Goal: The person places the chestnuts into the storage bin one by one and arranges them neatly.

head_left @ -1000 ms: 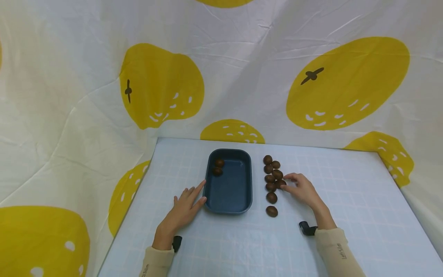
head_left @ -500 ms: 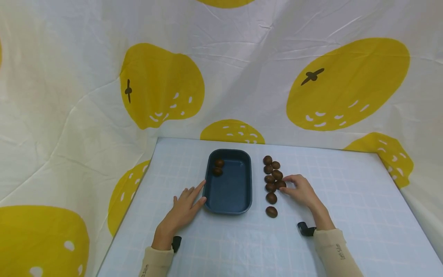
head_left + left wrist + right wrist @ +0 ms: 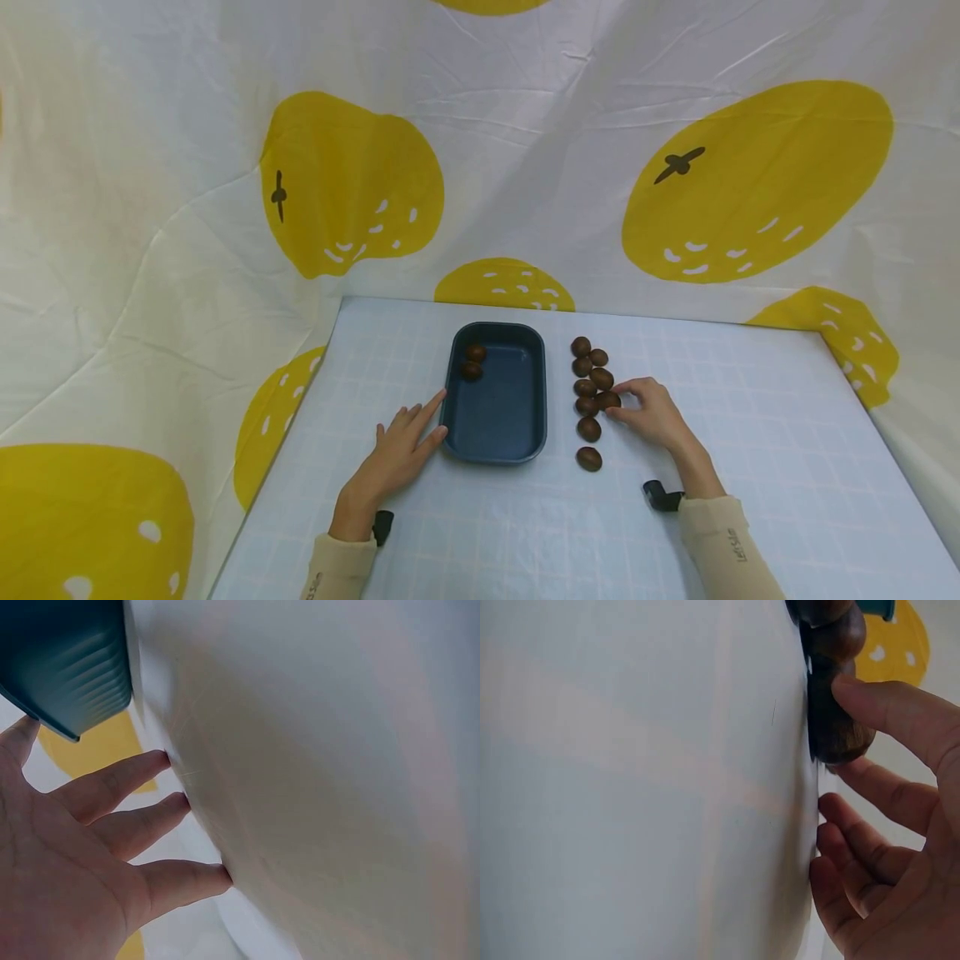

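While the right hand (image 3: 654,410) pinches a dark brown, rounded piece (image 3: 609,401) right of the dark blue, round-cornered rectangular tray (image 3: 504,418), the left hand (image 3: 392,460), fingers spread, touches the tray's left edge. The right forefinger's tip is partly hidden; the right wrist view crops the neighbouring brown pieces (image 3: 840,636). Since one second earlier, the right sleeve (image 3: 727,542) has shifted slightly left.

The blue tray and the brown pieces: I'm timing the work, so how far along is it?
Looks done: eight brown pieces lie on the tabletop beside the blue tray. In hand: the right hand pinches a ninth piece at the group's edge. Left: probably the two pieces inside the tray, if they are being laid out. The left hand touches the tray.
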Motion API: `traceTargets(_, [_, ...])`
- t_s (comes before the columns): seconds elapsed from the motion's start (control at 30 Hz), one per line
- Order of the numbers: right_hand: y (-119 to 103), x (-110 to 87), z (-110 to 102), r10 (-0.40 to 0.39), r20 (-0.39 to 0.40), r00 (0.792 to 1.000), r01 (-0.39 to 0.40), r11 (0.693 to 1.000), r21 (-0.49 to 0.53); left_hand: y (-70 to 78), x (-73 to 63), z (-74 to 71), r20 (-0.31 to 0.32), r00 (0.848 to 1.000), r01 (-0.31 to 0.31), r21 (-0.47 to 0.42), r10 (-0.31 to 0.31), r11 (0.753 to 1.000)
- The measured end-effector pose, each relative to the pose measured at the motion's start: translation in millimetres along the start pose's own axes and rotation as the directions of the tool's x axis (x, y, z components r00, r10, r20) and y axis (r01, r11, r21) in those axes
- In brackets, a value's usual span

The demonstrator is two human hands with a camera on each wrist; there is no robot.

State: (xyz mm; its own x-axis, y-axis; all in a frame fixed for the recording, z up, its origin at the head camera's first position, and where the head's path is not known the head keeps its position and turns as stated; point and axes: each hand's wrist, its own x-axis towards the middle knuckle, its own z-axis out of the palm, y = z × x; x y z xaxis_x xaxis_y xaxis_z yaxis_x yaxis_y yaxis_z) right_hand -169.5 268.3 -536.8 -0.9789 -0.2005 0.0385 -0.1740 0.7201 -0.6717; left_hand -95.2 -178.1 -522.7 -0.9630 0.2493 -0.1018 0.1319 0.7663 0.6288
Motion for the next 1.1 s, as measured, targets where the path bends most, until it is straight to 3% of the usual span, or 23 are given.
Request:
traceTargets(0.63, [-6, -3.9, -1, 0.017, -0.002, 1.000, -0.017, 1.000, 0.015, -3.2, 0.2, 3.1, 0.001, 1.000, 0.015, -0.009, -0.015, 1.000])
traceTargets(1.1, [-16, -3.7, -9, 0.103, 0.026, 0.994, -0.105, 0.991, 0.082, -1.9, 0.1, 1.2, -0.002, 1.000, 0.007, -0.010, -0.007, 1.000])
